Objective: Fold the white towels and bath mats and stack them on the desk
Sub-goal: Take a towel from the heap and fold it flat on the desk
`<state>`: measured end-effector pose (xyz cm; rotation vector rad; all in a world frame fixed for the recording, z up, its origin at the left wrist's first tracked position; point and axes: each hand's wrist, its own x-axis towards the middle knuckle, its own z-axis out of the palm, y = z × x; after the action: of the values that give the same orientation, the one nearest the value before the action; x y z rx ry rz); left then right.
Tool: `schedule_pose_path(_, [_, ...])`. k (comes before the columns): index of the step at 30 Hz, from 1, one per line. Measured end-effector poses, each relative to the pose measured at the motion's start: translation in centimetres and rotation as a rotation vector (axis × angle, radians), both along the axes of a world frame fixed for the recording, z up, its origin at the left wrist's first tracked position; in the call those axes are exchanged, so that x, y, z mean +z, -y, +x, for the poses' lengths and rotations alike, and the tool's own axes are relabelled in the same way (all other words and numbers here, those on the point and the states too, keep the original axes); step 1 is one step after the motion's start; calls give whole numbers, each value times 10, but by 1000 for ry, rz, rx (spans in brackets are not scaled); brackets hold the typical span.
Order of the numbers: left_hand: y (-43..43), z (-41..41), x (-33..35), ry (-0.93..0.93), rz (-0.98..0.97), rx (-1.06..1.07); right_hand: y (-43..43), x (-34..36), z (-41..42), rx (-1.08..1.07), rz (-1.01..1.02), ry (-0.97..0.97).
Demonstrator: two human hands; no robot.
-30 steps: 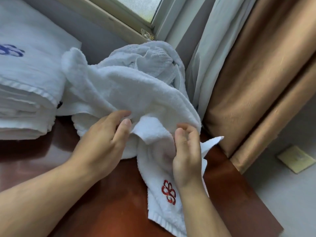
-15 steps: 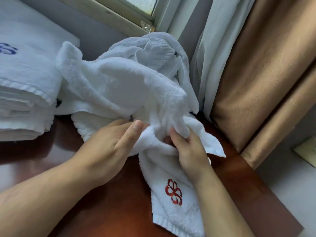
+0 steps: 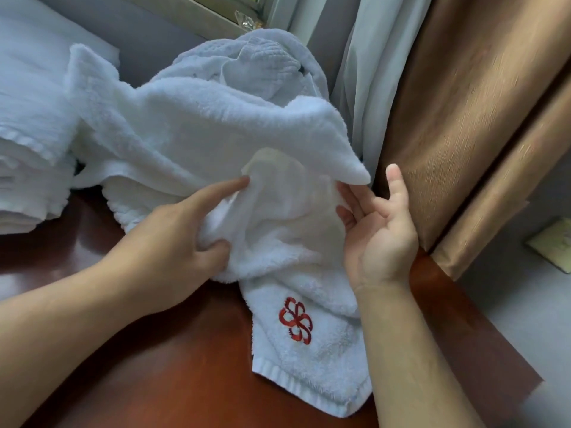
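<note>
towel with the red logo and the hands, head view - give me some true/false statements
1. The left hand grips the towel. True.
2. The towel's logo is blue. False: it is red.
3. The right hand is clenched in a fist round the towel. False: its palm faces up with loose fingers at the towel's edge.
4. A folded white stack lies on the desk, left of the towel. True.
5. The towel is folded flat. False: it is crumpled, with its logo end lying on the desk.
</note>
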<state>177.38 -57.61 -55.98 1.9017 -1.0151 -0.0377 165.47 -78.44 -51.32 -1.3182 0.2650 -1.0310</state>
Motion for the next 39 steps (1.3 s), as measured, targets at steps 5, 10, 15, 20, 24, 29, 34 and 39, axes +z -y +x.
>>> schedule_pose_path(5, [-7, -7, 8, -248, -226, -135, 5, 1, -2, 83, 10, -42])
schedule_pose_path(10, [-6, -3, 5, -196, -241, 47, 28, 6, -7, 69, 91, 15])
schedule_pose_path(15, [-1, -1, 3, -64, -132, 122, 28, -9, 6, 51, -53, -183])
schedule_pose_path(20, [-1, 0, 1, 53, -114, 167, 8, -33, 22, 85, -503, -554])
schedule_pose_path(24, [0, 1, -6, 85, -115, 236, 3, -36, 23, -130, -542, -527])
schedule_pose_path(29, [-14, -21, -9, 162, -213, 273, -4, -35, 14, -201, -549, -552])
schedule_pose_path(34, [-22, -7, 21, 408, -91, 411, -55, -6, -9, -259, -611, -408])
schedule_pose_path(39, [-18, 17, 73, 519, 212, 427, -91, 38, -74, -351, -579, -152])
